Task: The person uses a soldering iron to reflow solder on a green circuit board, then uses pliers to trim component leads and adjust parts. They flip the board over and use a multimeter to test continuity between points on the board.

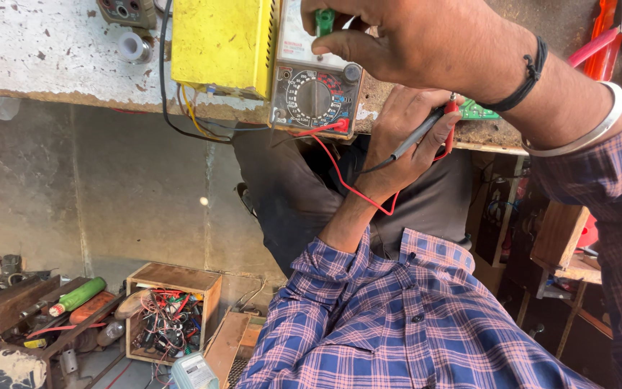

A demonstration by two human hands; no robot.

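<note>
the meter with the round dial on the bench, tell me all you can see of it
The analog multimeter lies flat at the bench edge, beside a yellow box. It has a grey case, a black rotary selector ringed with markings, and a pale scale window partly hidden by the right hand. A red lead plugs in near its lower corner.

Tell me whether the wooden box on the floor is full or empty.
Full: the wooden box is open-topped and packed with tangled red, black and white wires reaching near its rim.
</note>
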